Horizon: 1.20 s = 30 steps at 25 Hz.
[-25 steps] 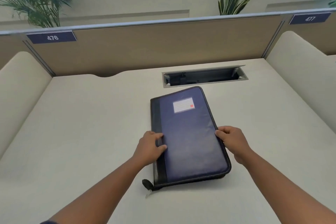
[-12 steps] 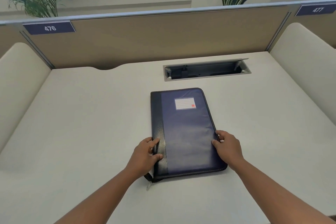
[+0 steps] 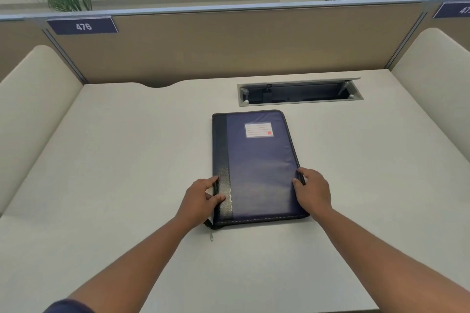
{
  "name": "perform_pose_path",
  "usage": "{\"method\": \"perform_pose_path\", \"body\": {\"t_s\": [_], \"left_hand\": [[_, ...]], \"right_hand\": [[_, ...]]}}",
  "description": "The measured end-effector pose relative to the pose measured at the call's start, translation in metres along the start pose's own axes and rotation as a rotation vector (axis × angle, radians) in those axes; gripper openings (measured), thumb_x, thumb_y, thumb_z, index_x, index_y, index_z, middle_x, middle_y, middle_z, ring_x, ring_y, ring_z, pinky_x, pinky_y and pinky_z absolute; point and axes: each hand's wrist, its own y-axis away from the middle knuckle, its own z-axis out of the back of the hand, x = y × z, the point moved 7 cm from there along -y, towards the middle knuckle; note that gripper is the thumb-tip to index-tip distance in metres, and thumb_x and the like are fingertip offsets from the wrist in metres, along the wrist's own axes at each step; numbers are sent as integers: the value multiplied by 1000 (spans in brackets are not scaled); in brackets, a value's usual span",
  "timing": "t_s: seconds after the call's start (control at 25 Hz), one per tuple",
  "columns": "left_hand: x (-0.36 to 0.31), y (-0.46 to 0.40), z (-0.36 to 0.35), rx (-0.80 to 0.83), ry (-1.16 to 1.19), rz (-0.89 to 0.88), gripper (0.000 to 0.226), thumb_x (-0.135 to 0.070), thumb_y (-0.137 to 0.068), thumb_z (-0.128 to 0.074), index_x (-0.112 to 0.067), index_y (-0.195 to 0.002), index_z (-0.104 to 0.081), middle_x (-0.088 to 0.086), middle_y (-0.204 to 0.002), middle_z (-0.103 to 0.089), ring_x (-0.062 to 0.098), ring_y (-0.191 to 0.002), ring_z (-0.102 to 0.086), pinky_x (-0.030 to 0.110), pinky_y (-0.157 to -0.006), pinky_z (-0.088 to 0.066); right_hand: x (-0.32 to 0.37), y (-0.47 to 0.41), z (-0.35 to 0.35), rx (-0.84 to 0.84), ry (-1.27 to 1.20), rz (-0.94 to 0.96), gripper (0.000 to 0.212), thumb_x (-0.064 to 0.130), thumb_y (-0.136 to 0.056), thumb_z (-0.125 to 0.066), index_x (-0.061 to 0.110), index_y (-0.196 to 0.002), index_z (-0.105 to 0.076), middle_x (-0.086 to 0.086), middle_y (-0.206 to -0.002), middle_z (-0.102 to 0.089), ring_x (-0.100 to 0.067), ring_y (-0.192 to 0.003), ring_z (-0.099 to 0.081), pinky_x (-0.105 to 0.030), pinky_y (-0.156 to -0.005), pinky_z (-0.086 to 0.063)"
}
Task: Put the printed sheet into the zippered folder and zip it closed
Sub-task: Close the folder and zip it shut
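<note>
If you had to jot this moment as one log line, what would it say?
folder: closed, flat on desk | left hand: on spine edge | right hand: on zipper edge | zipper pull: near-left corner | sheet: not visible

One view is given, from the head, looking forward and down at the bench [image 3: 127,160]; the partition [image 3: 229,46] is seen at 12 o'clock.

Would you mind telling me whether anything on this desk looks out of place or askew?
Nothing serious. The zippered folder lies flat and closed between the left hand and right hand. Only the cable hatch in the desk stands open. No printed sheet is visible.
</note>
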Motion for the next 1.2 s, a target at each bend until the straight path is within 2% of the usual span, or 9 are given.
{"method": "perform_pose_path", "body": {"t_s": [0.12,0.24,0.36,0.48,0.6,0.68,0.8,0.96,1.2], "left_hand": [[14,18,6,-8,18,36,26,-20,-95,-64,-27,-120,-62,-4,-99,-67,20,-76,-70,42,-78,-58],[30,35,12,67,82,58,27,-2,-89,-54,-23,-101,-65,-1,-95,-73,22,-85,-71,37,-81,-56],[32,50,13,227,3,-36,37,-1,-76,-49,-23,-100,-68,-5,-101,-74,9,-88,-69,27,-80,-54],[31,55,8,282,-175,-166,37,-6,-73,-59,-22,-104,-72,-10,-106,-70,1,-99,-62,17,-88,-48],[31,53,4,218,-194,-231,19,-8,-83,-73,-20,-97,-77,-8,-99,-73,-8,-90,-60,4,-83,-39],[34,53,2,207,-182,-223,12,-12,-86,-76,-21,-95,-79,-9,-94,-74,-9,-86,-60,1,-78,-38],[40,54,-1,234,-135,-180,11,-12,-87,-74,-22,-90,-79,-10,-87,-74,0,-85,-64,7,-73,-44],[43,54,-1,242,-70,-134,12,-10,-86,-74,-19,-88,-80,-7,-85,-77,7,-83,-69,19,-76,-52],[46,53,0,262,-44,-79,11,-12,-86,-75,-22,-87,-80,-7,-85,-78,10,-83,-70,22,-77,-53]], "right_hand": [[26,45,0,-136,16,241,18,14,-85,-71,17,-102,-72,-4,-107,-65,-29,-98,-58,-32,-76,-46],[56,103,-39,64,0,448,2,21,-82,-71,23,-81,-70,8,-75,-62,-18,-70,-61,-30,-60,-48],[70,137,-82,286,67,460,17,37,-83,-60,23,-76,-67,8,-67,-63,-13,-66,-58,-30,-60,-47],[76,153,-111,397,104,403,27,41,-81,-53,17,-69,-52,6,-61,-56,-14,-62,-52,-31,-55,-41],[83,164,-125,413,137,361,38,51,-80,-52,16,-66,-44,5,-61,-54,-13,-62,-49,-30,-51,-33],[88,168,-130,394,141,335,43,58,-81,-52,18,-65,-44,5,-64,-57,-13,-62,-51,-31,-52,-33],[94,171,-134,371,158,306,43,58,-87,-52,22,-64,-46,6,-70,-60,-15,-66,-53,-34,-55,-36],[98,177,-134,346,142,327,30,43,-96,-53,21,-76,-60,3,-78,-66,-19,-74,-59,-37,-61,-44],[98,175,-131,308,107,299,31,44,-96,-53,20,-78,-63,4,-79,-64,-18,-76,-59,-38,-61,-45]]}}
